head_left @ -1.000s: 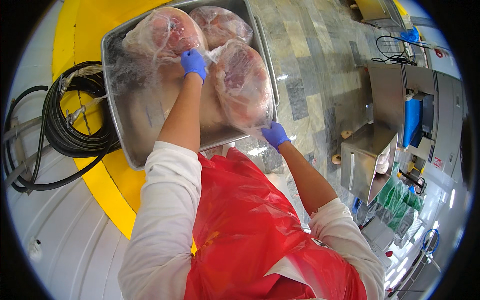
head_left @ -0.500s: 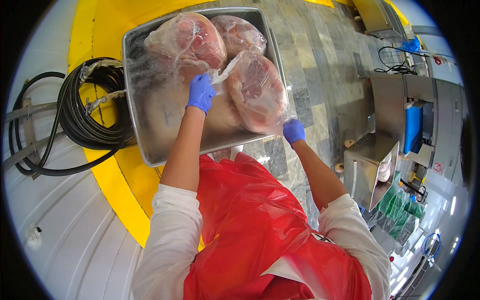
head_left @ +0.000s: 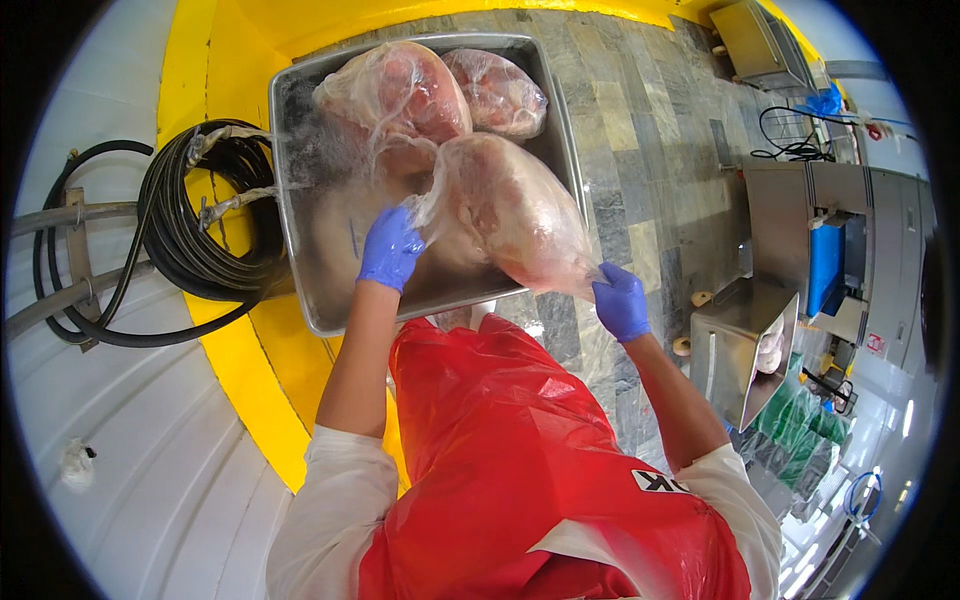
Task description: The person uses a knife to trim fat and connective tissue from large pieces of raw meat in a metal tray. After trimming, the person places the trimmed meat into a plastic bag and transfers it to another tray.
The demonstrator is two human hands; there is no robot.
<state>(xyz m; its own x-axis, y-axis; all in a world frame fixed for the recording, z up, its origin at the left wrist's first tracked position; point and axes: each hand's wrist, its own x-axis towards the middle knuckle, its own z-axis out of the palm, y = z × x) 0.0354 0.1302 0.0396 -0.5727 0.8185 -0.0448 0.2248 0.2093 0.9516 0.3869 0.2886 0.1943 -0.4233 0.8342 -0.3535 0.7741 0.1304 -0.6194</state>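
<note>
A large piece of meat in a clear plastic bag (head_left: 515,215) is stretched between my two gloved hands, over the right near part of a deep metal bin (head_left: 308,290). My left hand (head_left: 392,247) is closed on the gathered plastic at the bag's left end. At the other end, beyond the bin's right rim, my right hand (head_left: 621,301) grips the bag's twisted corner. Behind it in the bin lie two more bagged pieces of meat, a big one (head_left: 410,90) and a smaller one (head_left: 497,92). Pale frost or vapour hangs about the bin's left side.
A coiled black hose (head_left: 160,215) hangs on the wall left of the bin, beside two metal valves. Yellow curbing (head_left: 225,60) runs behind the bin. To the right, across the tiled floor (head_left: 640,200), stands another metal bin (head_left: 735,350) holding pale pieces, near steel equipment (head_left: 780,200).
The bagged meat between my hands has been pulled taut and lifted or tilted toward the right. Both hands have come nearer to me, and the bin sits slightly further right in view.
</note>
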